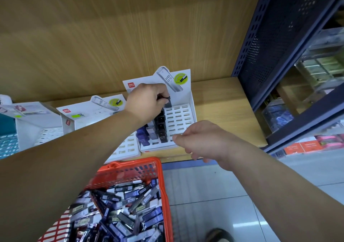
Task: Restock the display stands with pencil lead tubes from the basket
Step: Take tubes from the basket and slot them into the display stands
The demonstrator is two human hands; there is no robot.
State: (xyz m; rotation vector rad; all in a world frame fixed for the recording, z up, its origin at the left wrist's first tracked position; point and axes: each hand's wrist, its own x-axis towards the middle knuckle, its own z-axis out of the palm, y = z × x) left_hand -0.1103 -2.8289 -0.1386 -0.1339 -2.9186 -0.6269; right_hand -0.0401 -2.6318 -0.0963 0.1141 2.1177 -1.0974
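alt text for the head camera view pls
A person's left hand grips a dark pencil lead tube at the back row of a white display stand on a wooden shelf. The right hand hovers, fingers curled, at the stand's front edge; below, an orange basket holds many more tubes.

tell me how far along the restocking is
Early. Done: a few tubes stand in the left columns of the right-hand stand. In hand: the left hand grips a dark tube at the back of that stand; the right hand hovers by its front edge, contents unclear. Left: most of its slots look empty, as do those showing on the middle stand, and the basket is full of tubes.
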